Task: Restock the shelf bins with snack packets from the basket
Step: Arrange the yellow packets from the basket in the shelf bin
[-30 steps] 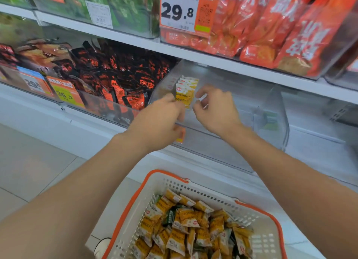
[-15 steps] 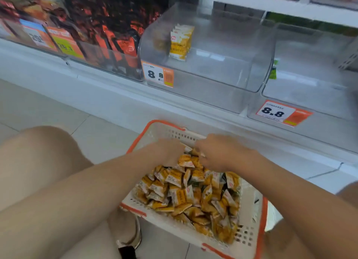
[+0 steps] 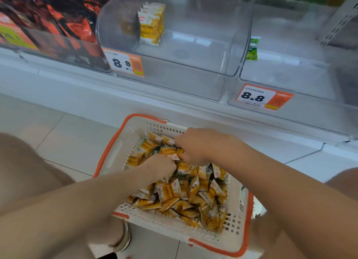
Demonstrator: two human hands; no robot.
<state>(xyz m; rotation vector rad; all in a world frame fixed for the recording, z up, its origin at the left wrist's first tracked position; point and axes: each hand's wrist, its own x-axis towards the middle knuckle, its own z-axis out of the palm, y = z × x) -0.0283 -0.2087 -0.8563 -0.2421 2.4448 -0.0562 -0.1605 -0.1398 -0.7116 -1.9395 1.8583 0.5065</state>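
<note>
A white basket [image 3: 114, 152] with an orange rim sits on the tiled floor [image 3: 73, 138], heaped with yellow snack packets [image 3: 193, 196]. The left hand [image 3: 158, 167] and right hand [image 3: 199, 144] dig into the pile's far end, fingers curled round packets. Above, a clear bin [image 3: 193, 65] holds a small upright stack [image 3: 151, 24] in its left part. The next bin [image 3: 290, 74] holds a green packet [image 3: 251, 49].

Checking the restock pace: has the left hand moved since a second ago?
Yes. The left hand has gone from the front of the bin, by the stack, down into the basket, gripping packets there.
</note>
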